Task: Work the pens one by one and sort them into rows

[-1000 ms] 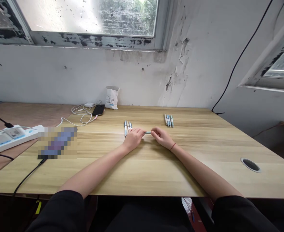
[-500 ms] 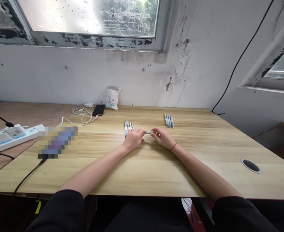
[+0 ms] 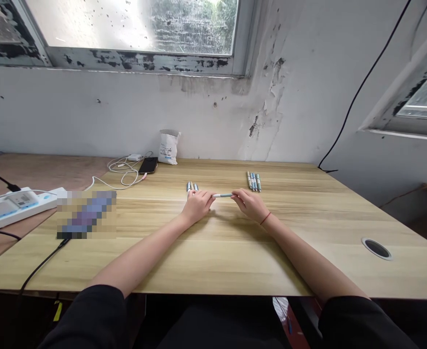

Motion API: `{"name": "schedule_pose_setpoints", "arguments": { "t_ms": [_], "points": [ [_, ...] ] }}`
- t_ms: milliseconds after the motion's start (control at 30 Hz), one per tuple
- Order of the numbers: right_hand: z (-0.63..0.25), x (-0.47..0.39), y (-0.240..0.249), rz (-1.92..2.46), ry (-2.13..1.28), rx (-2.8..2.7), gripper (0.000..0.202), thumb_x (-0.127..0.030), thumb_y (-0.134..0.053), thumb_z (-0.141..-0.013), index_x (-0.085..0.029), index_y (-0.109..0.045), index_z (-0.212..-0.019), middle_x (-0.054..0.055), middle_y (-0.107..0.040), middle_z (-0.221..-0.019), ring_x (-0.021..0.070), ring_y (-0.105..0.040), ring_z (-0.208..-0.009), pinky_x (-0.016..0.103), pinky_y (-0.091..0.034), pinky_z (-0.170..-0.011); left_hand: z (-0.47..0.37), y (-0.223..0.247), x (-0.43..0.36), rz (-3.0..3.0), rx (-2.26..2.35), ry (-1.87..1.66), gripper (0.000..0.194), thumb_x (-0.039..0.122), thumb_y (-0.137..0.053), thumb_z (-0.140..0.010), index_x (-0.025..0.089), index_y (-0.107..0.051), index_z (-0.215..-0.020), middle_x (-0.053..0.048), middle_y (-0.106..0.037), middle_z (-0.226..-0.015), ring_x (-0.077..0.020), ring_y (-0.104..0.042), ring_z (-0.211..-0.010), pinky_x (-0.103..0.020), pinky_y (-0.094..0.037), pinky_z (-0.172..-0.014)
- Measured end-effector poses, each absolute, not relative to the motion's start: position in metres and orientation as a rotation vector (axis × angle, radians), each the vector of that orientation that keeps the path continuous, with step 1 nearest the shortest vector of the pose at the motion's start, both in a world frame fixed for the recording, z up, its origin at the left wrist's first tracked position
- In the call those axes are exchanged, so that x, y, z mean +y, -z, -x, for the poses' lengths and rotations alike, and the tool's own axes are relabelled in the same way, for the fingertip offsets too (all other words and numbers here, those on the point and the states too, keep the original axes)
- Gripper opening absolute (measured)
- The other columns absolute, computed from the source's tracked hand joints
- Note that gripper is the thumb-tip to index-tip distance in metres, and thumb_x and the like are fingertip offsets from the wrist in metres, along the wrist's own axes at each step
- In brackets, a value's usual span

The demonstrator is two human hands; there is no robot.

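Observation:
A white and green pen [image 3: 223,195] lies level between my two hands, a little above the wooden table. My left hand [image 3: 198,205] pinches its left end, and my right hand [image 3: 250,205] pinches its right end. Just behind my left hand lie several pens [image 3: 191,186], partly hidden by its fingers. Farther back on the right, several pens [image 3: 254,181] in white, blue and green rest side by side.
The wooden table [image 3: 213,261] has a round cable hole [image 3: 377,248] at the right. A white packet [image 3: 169,147], a black phone [image 3: 148,165] and white cables stand or lie at the back left. A power strip [image 3: 24,203] and a blurred-out device [image 3: 87,214] are at the left.
My hands have moved slightly apart and up, and more of the pen between them shows. The pens on the right have stayed in place.

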State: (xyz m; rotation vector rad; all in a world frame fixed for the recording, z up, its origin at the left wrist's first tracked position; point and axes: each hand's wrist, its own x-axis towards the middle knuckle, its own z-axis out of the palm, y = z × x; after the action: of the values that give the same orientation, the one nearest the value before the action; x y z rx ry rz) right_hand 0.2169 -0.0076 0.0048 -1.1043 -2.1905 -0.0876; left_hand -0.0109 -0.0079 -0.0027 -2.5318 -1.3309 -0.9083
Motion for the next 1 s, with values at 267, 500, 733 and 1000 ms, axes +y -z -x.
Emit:
{"name": "schedule_pose_setpoints", "arguments": {
  "t_ms": [267, 500, 733, 1000],
  "points": [
    [-0.220, -0.008, -0.013, 1.131, 0.206, -2.345, 0.027, -0.028, -0.037, -0.092, -0.020, -0.061, -0.080, 0.008, -0.063, -0.077, 0.0172, -0.051, -0.069, 0.026, -0.030, -0.057, 0.011, 0.006, -0.007, 2.520, -1.303, 0.874, 0.020, 0.030, -0.042, -0.092, 0.026, -0.058, -0.104, -0.003, -0.065, -0.096, -0.0173, -0.057, -0.090, -0.036, -0.029, -0.082],
    [-0.216, -0.007, -0.001, 1.240, -0.120, -2.272, 0.025, -0.031, -0.041, -0.090, -0.022, -0.062, -0.079, 0.003, -0.060, -0.064, 0.0151, -0.049, -0.056, 0.025, -0.029, -0.053, 0.013, 0.001, -0.010, 2.422, -1.246, 0.796, 0.024, 0.030, -0.039, -0.093, 0.029, -0.059, -0.104, -0.005, -0.064, -0.095, -0.0208, -0.054, -0.089, -0.042, -0.025, -0.088],
    [-0.209, -0.011, -0.005, 1.062, 0.256, -2.278, 0.024, -0.026, -0.040, -0.092, -0.021, -0.063, -0.095, 0.009, -0.063, -0.084, 0.0196, -0.054, -0.076, 0.030, -0.038, -0.070, 0.015, 0.001, -0.006, 2.490, -1.257, 0.847, 0.023, 0.033, -0.043, -0.092, 0.030, -0.060, -0.107, -0.002, -0.065, -0.090, -0.0172, -0.057, -0.085, -0.037, -0.030, -0.085],
    [-0.256, 0.025, -0.001, 1.242, 0.165, -1.668, 0.022, -0.031, -0.046, -0.086, -0.018, -0.064, -0.088, 0.009, -0.058, -0.089, 0.0174, -0.054, -0.073, 0.030, -0.045, -0.066, 0.018, 0.001, -0.005, 2.350, -1.375, 0.941, 0.044, 0.044, -0.044, -0.088, 0.029, -0.044, -0.130, -0.006, -0.053, -0.121, -0.0223, -0.044, -0.112, -0.035, -0.032, -0.089]
  ]
}}
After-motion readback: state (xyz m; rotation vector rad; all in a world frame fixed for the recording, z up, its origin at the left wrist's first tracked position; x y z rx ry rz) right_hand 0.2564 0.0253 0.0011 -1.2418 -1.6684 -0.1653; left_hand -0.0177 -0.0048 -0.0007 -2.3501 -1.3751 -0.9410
